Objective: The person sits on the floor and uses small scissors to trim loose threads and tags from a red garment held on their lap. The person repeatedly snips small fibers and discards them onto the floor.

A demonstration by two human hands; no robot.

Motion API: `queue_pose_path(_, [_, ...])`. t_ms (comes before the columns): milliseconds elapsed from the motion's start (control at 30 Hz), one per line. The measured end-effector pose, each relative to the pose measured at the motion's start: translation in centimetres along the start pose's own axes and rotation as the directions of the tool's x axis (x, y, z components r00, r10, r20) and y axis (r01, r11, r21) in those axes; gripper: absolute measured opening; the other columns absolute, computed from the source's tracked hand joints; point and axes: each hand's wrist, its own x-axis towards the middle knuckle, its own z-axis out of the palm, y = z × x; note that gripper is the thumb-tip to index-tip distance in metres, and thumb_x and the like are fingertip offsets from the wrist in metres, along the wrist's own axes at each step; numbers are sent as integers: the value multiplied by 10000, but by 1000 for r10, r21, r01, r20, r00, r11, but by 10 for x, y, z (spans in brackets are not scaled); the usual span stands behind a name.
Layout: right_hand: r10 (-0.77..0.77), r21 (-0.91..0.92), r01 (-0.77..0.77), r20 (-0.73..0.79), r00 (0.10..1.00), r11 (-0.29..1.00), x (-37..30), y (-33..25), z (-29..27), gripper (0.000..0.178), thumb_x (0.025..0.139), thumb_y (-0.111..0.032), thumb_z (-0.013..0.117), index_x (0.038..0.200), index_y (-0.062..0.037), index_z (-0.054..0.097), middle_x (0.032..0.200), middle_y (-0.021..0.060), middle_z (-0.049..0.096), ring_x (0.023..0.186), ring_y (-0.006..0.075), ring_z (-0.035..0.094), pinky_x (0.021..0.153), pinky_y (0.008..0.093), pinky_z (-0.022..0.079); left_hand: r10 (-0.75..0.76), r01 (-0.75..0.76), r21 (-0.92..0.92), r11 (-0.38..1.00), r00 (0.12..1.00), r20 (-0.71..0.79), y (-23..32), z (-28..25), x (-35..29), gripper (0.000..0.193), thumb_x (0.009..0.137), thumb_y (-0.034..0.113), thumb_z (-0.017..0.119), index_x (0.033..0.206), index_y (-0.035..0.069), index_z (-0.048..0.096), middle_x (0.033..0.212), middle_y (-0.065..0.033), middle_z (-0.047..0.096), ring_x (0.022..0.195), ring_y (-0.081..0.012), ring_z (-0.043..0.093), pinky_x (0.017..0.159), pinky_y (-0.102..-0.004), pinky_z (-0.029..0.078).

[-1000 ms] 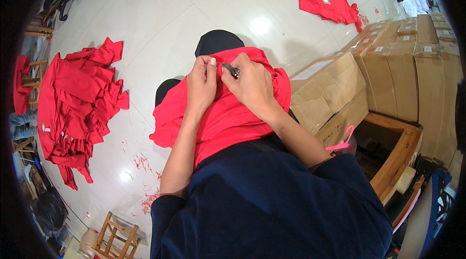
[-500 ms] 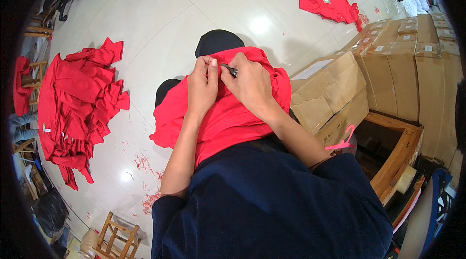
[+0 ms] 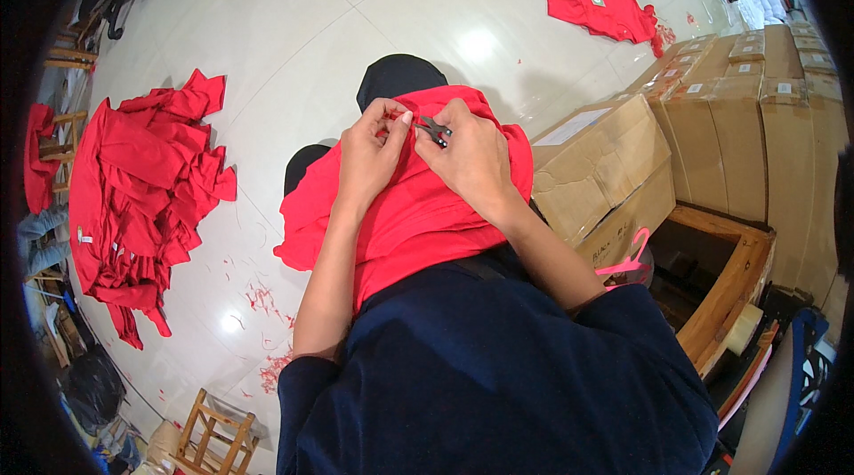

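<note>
Pinching red garment (image 3: 418,230) with left hand (image 3: 371,148), gripping dark snips (image 3: 435,130) over garment in right hand (image 3: 471,155); possibly nicking it or fingertips (image 3: 406,117) through slipping blades (image 3: 427,124)

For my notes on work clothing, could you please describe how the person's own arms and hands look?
The left hand and right hand are bare, with no gloves, rings or watch to be seen. The forearms are bare too. The dark navy top has short, loose sleeves with no visible markings.
</note>
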Motion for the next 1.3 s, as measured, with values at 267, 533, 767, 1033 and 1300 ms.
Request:
queue_pose_path(267, [-145, 31, 148, -78, 986, 989, 6, 5, 6, 356, 961, -299, 821, 1036, 19, 680, 803, 234, 762, 773, 437, 785, 685, 557, 605, 143, -158, 278, 947, 987, 74, 14, -15, 9, 199, 1116, 173, 726, 1065, -19, 740, 847, -83, 740, 771, -83, 628, 721, -293, 536])
queue_pose_path(533, [-116, 49, 116, 0, 993, 992, 8, -4, 3, 357, 950, -280, 825, 1028, 38, 682, 796, 247, 759, 754, 443, 780, 675, 558, 599, 4, -47, 228, 973, 982, 186, 26, -30, 18, 240, 1127, 196, 713, 1062, -35, 729, 801, -59, 709, 716, -92, 568, 670, -304, 498])
queue_pose_path(767, [-133, 45, 134, -22, 991, 990, 11, -4, 3, 347, 941, -266, 832, 1000, 44, 687, 795, 255, 758, 742, 451, 776, 659, 555, 601, -42, 24, 125, 992, 989, 144, 13, -26, 16, 250, 1138, 204, 704, 1037, -25, 720, 792, -3, 659, 723, -61, 515, 645, -292, 454])
queue_pose_path(1033, [-122, 23, 122, -3, 993, 992, 15, -6, 4, 364, 941, -276, 830, 994, 57, 694, 829, 270, 767, 772, 454, 786, 679, 558, 618, -52, 36, 127, 991, 991, 126, 14, -26, 15, 250, 1139, 201, 701, 1040, -27, 708, 767, 8, 623, 693, -54, 481, 611, -289, 426])
queue_pose_path(1300, [-119, -2, 119, 18, 993, 993, 17, -10, 4, 358, 956, -274, 823, 998, 60, 699, 844, 275, 773, 782, 449, 792, 689, 555, 626, 19, -34, 155, 987, 995, 96, 10, -23, 13, 229, 1140, 177, 691, 1051, -34, 692, 746, -20, 597, 683, -69, 477, 601, -302, 424])
